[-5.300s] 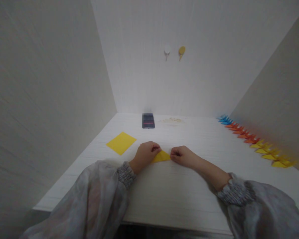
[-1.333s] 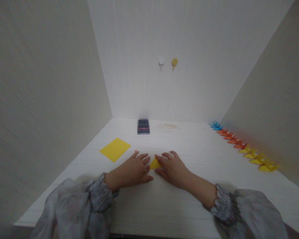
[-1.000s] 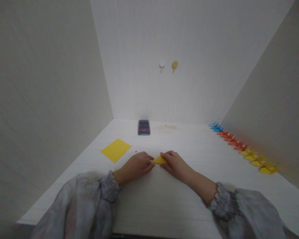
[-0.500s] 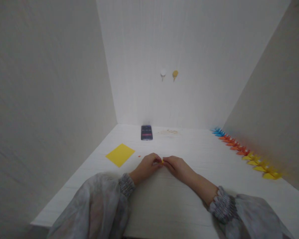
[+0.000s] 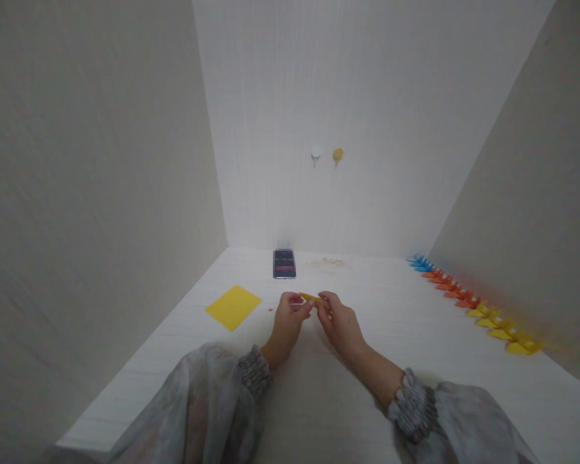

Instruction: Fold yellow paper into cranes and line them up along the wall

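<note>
Between my two hands is a small folded piece of yellow paper point(image 5: 309, 297), narrow and slanting, partly covered by my fingers. My left hand point(image 5: 289, 317) pinches its left part between thumb and fingers. On the other side, my right hand point(image 5: 339, 318) grips the right part with its fingertips. Both hands are near the middle of the white table. A square yellow sheet point(image 5: 233, 307) lies flat to the left of my left hand, and a tiny orange-red scrap point(image 5: 270, 310) rests between them.
A phone point(image 5: 284, 264) lies near the back wall. Along the right wall runs a row of folded paper figures, with blue point(image 5: 419, 262), orange-red point(image 5: 449, 285) and yellow ones point(image 5: 502, 330). Two hooks, one white point(image 5: 316, 153) and one gold point(image 5: 338, 154), are fixed to the back wall.
Both hands have turned more upright with the folded yellow paper, and more of it shows between the fingers. The whole view has shifted slightly.
</note>
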Motion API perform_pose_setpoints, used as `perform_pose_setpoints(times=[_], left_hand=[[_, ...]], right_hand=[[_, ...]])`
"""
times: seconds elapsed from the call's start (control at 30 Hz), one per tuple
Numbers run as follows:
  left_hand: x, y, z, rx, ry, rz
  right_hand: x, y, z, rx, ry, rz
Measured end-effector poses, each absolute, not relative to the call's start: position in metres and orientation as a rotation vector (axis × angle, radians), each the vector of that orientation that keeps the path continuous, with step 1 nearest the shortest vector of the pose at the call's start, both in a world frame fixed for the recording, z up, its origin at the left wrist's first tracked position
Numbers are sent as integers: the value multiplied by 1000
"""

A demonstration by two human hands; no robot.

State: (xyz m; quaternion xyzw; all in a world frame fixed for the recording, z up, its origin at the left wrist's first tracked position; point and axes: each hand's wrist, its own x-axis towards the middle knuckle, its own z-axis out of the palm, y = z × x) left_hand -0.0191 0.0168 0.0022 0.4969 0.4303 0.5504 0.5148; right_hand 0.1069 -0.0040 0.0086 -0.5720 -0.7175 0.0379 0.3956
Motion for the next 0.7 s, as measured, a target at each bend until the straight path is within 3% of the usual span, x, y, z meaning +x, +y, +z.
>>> perform_pose_setpoints(times=[0.13, 0.7], left_hand=[[-17, 16, -1, 1096, 835, 1327], [-23, 13, 3, 1197, 792, 1252]], right_hand=[[99, -6, 9, -1328, -1854, 149], [115, -2, -7, -1141, -1637, 692]])
